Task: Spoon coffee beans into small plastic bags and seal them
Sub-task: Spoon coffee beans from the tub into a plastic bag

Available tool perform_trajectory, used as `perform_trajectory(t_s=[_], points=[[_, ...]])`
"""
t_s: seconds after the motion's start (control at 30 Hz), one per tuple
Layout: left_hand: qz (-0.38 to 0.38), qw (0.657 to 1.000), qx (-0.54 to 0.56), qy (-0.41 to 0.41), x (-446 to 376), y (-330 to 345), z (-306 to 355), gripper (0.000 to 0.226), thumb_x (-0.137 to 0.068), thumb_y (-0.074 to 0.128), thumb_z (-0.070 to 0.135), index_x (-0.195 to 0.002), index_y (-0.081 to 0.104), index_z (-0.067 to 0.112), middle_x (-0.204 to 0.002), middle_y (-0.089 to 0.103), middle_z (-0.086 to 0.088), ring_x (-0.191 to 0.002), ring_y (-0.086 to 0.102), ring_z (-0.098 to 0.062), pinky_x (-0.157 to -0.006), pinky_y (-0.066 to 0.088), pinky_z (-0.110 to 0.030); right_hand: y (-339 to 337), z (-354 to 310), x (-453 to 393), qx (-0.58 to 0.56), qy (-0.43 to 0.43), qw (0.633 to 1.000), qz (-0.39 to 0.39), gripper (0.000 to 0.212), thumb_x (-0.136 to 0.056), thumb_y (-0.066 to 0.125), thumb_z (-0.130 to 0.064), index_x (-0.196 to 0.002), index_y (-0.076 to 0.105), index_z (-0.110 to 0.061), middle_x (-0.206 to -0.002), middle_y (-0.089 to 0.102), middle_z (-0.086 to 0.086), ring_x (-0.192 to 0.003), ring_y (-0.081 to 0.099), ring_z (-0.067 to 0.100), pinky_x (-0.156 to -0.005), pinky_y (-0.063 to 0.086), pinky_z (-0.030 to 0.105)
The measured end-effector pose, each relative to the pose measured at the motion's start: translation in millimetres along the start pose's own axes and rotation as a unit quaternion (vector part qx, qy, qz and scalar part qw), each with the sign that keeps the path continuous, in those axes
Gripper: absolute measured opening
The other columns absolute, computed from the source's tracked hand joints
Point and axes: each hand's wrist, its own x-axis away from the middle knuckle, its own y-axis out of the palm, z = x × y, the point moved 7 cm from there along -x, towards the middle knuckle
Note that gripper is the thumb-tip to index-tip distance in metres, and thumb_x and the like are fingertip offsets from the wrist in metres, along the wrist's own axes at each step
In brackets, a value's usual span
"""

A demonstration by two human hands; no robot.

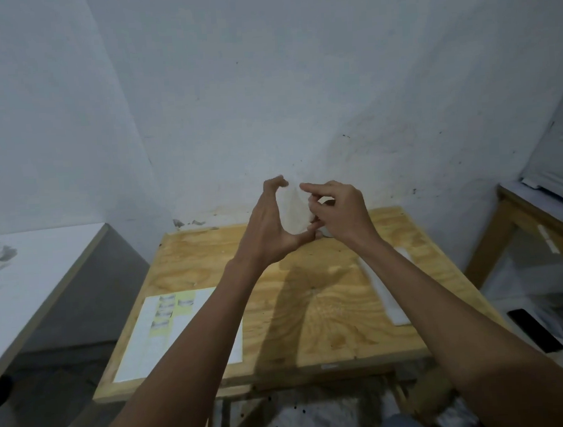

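Observation:
Both hands are raised above the far part of the plywood table [311,309], holding a small clear plastic bag [293,209] between them. My left hand [269,227] pinches the bag between its curled fingertips at the top and its thumb at the bottom. My right hand [338,210] holds the bag's right edge with curled fingers, its index finger pointing left across the top. The bag looks empty and translucent. No beans or spoon show in this view.
A white sheet [150,344] with a yellow strip and several small filled bags [166,312] lies at the table's front left. A long white strip [387,292] lies at the right. A white counter [32,278] stands left, a wooden shelf [535,219] right, a phone [534,330] below it.

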Motion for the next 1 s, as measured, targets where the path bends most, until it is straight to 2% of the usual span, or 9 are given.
perform_trajectory(t_s=[0.1, 0.17, 0.27, 0.37, 0.53, 0.63, 0.73, 0.83, 1.0], points=[[-0.055, 0.997, 0.025, -0.039, -2.3, 4.0, -10.5, 0.133, -0.058, 0.094, 0.055, -0.157, 0.008, 0.034, -0.156, 0.038, -0.002, -0.136, 0.048, -0.020, -0.107, 0.046, -0.042, 3.8, 3.3, 0.0, -0.037, 0.028, 0.998, -0.043, 0.033, -0.095, 0.064, 0.001, -0.122, 0.075, -0.015, -0.098, 0.067, -0.002, -0.061, 0.074, 0.025, -0.073, 0.064, 0.046], [-0.060, 0.996, 0.022, -0.063, -1.8, 4.0, -17.6, 0.141, -0.057, 0.093, 0.057, -0.162, 0.007, 0.022, -0.151, 0.044, 0.000, -0.131, 0.047, -0.011, -0.104, 0.042, -0.028, 6.4, 4.7, 0.0, -0.030, 0.030, 0.997, -0.064, 0.034, -0.094, 0.065, 0.001, -0.122, 0.075, -0.015, -0.096, 0.068, -0.003, -0.068, 0.075, 0.024, -0.074, 0.064, 0.045], [-0.031, 0.997, 0.011, -0.067, -1.0, 0.6, -20.1, 0.139, -0.051, 0.080, 0.073, -0.160, 0.019, 0.011, -0.134, 0.043, 0.011, -0.119, 0.040, 0.002, -0.088, 0.032, -0.006, 10.1, 7.9, -1.3, -0.023, 0.035, 0.996, -0.078, 0.033, -0.094, 0.064, 0.000, -0.121, 0.076, -0.016, -0.092, 0.068, -0.007, -0.070, 0.071, 0.017, -0.066, 0.061, 0.032], [-0.013, 0.999, -0.008, -0.051, -0.5, 0.3, -24.7, 0.129, -0.049, 0.076, 0.077, -0.151, 0.035, 0.010, -0.128, 0.042, 0.010, -0.120, 0.044, -0.006, -0.092, 0.038, -0.017, 13.6, 13.5, -3.3, -0.037, 0.056, 0.994, -0.084, 0.032, -0.096, 0.063, 0.000, -0.118, 0.077, -0.018, -0.090, 0.068, -0.006, -0.062, 0.069, 0.012, -0.056, 0.051, 0.016], [0.033, 0.998, -0.024, -0.057, 4.4, -1.4, -37.3, 0.108, -0.050, 0.078, 0.075, -0.133, 0.051, 0.012, -0.122, 0.052, 0.005, -0.109, 0.052, -0.011, -0.089, 0.048, -0.030, 21.0, 24.8, -6.7, -0.087, 0.087, 0.987, -0.106, 0.030, -0.093, 0.065, 0.000, -0.112, 0.080, -0.017, -0.081, 0.070, -0.004, -0.068, 0.070, 0.015, -0.069, 0.064, 0.034], [0.046, 0.996, -0.038, -0.070, 5.1, -2.7, -47.5, 0.106, -0.052, 0.078, 0.078, -0.131, 0.052, 0.013, -0.125, 0.053, 0.006, -0.111, 0.054, -0.011, -0.088, 0.050, -0.032, 10.0, 50.0, -15.9, -0.096, 0.131, 0.986, -0.041, 0.020, -0.093, 0.069, -0.010, -0.108, 0.081, -0.014, -0.089, 0.076, 0.001, -0.076, 0.071, 0.016, -0.071, 0.065, 0.038], [0.054, 0.993, -0.039, -0.100, 8.9, -4.0, -58.1, 0.117, -0.051, 0.074, 0.084, -0.141, 0.050, 0.014, -0.133, 0.057, 0.005, -0.121, 0.053, -0.013, -0.097, 0.047, -0.032, -7.4, 95.9, -25.2, 0.033, 0.175, 0.984, 0.032, 0.016, -0.089, 0.071, -0.010, -0.100, 0.081, -0.015, -0.096, 0.078, 0.002, -0.088, 0.073, 0.018, -0.081, 0.063, 0.039], [0.056, 0.990, -0.043, -0.125, 13.7, -2.1, -69.1, 0.122, -0.051, 0.070, 0.086, -0.146, 0.049, 0.013, -0.138, 0.058, 0.004, -0.127, 0.052, -0.015, -0.102, 0.045, -0.033, -11.5, 136.4, -27.0, 0.173, 0.204, 0.963, 0.015, 0.015, -0.089, 0.069, -0.005, -0.095, 0.081, -0.011, -0.104, 0.078, 0.005, -0.095, 0.072, 0.021, -0.079, 0.056, 0.029], [0.055, 0.989, -0.054, -0.130, 17.0, 4.2, -83.1, 0.119, -0.054, 0.072, 0.085, -0.147, 0.049, 0.015, -0.139, 0.058, 0.005, -0.126, 0.053, -0.015, -0.104, 0.046, -0.037, -0.1, 173.9, -27.3, 0.314, 0.222, 0.922, -0.052, 0.014, -0.093, 0.073, -0.018, -0.091, 0.082, -0.007, -0.095, 0.078, 0.012, -0.083, 0.072, 0.029, -0.077, 0.063, 0.046]])
